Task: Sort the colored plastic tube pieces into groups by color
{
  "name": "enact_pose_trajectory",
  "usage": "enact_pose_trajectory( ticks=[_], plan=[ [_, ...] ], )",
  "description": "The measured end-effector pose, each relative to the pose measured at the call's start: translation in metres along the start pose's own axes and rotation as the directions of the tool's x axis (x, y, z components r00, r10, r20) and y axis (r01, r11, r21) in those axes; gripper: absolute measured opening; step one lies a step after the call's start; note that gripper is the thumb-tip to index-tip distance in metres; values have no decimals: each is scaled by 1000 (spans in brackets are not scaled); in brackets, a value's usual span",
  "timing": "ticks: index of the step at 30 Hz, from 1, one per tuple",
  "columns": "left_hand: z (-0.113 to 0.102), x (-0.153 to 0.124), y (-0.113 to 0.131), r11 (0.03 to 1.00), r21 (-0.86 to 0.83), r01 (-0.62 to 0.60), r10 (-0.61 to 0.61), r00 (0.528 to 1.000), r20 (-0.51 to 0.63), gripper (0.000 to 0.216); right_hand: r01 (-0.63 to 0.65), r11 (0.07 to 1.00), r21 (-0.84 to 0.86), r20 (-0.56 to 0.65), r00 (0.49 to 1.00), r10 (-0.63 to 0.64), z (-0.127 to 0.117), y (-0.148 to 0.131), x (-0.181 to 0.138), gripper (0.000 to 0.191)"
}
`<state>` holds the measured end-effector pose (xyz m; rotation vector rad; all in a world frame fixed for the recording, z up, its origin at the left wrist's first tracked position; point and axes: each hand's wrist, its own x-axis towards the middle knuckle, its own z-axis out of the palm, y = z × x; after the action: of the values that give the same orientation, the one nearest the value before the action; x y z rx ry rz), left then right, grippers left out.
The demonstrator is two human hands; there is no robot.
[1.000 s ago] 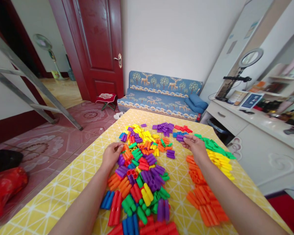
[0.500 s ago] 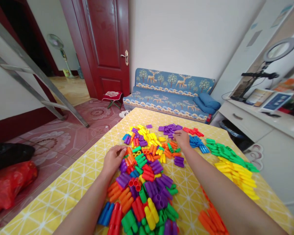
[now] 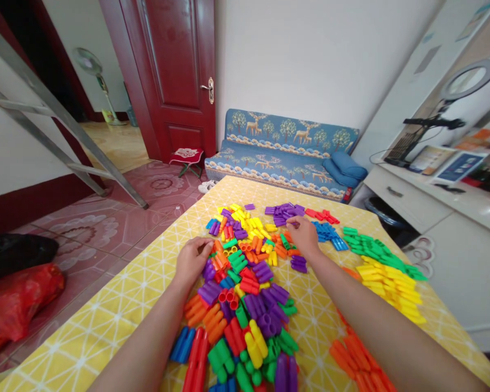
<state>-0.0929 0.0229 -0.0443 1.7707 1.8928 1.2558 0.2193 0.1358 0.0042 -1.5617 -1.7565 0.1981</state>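
The right hand (image 3: pixel 306 235) reaches to the far side of the mixed pile of blocks (image 3: pixel 245 294), and its fingers (image 3: pixel 297 222) pinch a small purple block (image 3: pixel 293 224) just beside the purple group (image 3: pixel 283 212). The left hand (image 3: pixel 193 260) lies at the left edge of the mixed pile with the fingers curled down on the blocks; I cannot tell if they grasp one or only touch. No box or tray holds the pieces. They all lie loose on the counter (image 3: pixel 118 316), which is covered by a yellow cloth with a white line pattern.

The blocks are glossy plastic, formed like short round tubes joined side by side. Sorted groups lie around the pile: red blocks (image 3: pixel 322 216), blue blocks (image 3: pixel 326 234), green blocks (image 3: pixel 375 253), yellow blocks (image 3: pixel 392 286) and orange blocks (image 3: pixel 357 359).

The orange group and the near part of the mixed pile are cut off by the lower edge, and the right forearm hides a part of the orange group. Behind the counter stands a blue sofa (image 3: pixel 281 155) with a deer print.
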Motion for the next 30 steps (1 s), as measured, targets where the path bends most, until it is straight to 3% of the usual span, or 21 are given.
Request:
enact_pose_trajectory(
  ticks=[4,8,16,20,22,25,27,30],
  plan=[
    [1,0,1,1000,-8,15,-14,1000,6,33,-12,999,-48,82,997,16,-29,-2,-25,11],
    [0,0,3,1000,6,28,-28,1000,8,34,-38,971,-236,221,971,92,-48,-1,-53,21],
    [-3,0,6,1000,11,16,-17,1000,24,36,246,935,-257,385,913,-135,-48,2,-85,19],
    [-2,0,5,1000,10,21,-21,1000,22,35,255,913,-317,419,902,-107,-59,-1,-85,14],
    [-1,0,4,1000,17,17,-17,1000,20,35,238,922,-305,401,910,-102,-67,1,-79,14],
    [-1,0,4,1000,26,11,-11,1000,18,35,192,947,-259,254,959,-125,-74,11,-59,16],
    [0,0,3,1000,26,11,-12,1000,14,35,106,976,-189,132,988,-82,-72,19,-40,18],
    [0,1,2,1000,25,10,-11,1000,13,33,-2,998,-65,56,998,6,-56,31,-9,24]
  ],
)
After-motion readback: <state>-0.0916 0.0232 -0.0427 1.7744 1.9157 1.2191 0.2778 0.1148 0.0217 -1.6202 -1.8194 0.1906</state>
